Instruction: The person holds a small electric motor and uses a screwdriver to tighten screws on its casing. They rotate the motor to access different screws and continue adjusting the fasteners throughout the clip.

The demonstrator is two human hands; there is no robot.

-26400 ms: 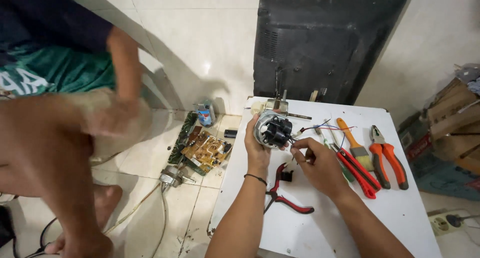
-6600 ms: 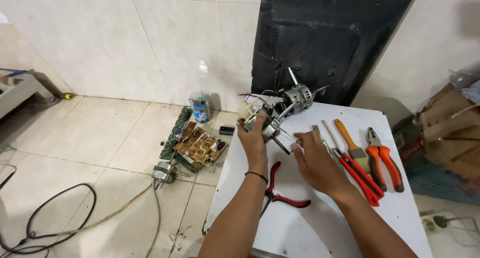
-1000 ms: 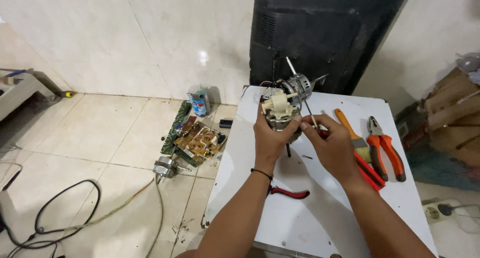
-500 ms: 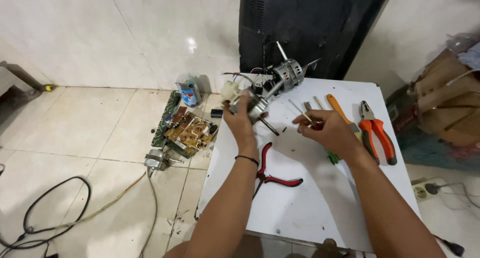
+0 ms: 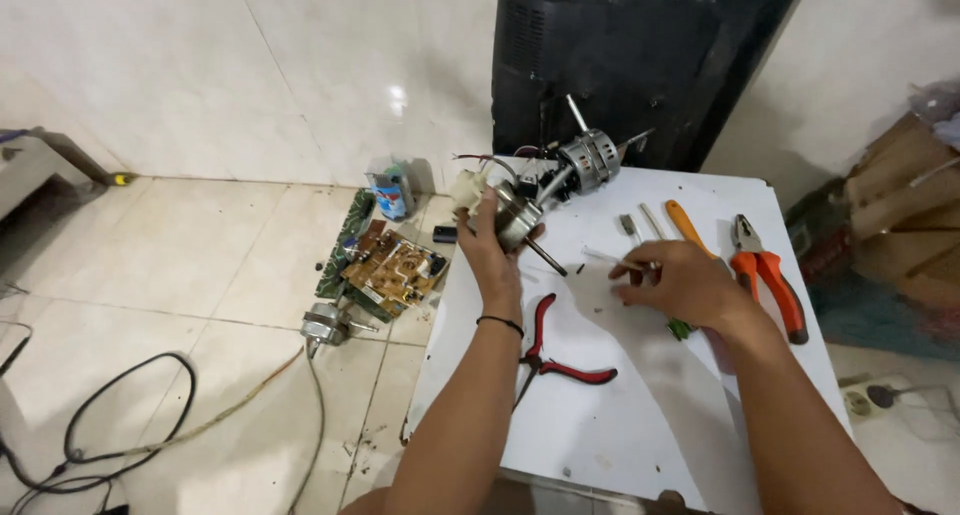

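From my head camera, looking down, my left hand (image 5: 492, 247) is wrapped around a small motor (image 5: 515, 218) and holds it up just above the white table (image 5: 600, 425). The motor is at about 12 o'clock from that hand. It is round and silver, with a thin dark shaft (image 5: 547, 258) sticking out toward 4 o'clock, so its long line runs from 10 to 4. Wires go from it back to a second motor (image 5: 590, 160) lying at 1 o'clock, near the black panel (image 5: 640, 65).

My right hand (image 5: 675, 287) rests on the table at 3 o'clock from the motor. Its fingers pinch a thin metal tool (image 5: 612, 262), and the tip points to 9 o'clock, toward the shaft. The left hand is the one on the motor; the right is near but apart.

Red pliers (image 5: 555, 350) lie at 6 o'clock from the motor. Orange pliers (image 5: 765, 270) and an orange screwdriver (image 5: 685, 225) lie past my right hand. On the floor at 9 o'clock sits a circuit board (image 5: 390, 265)
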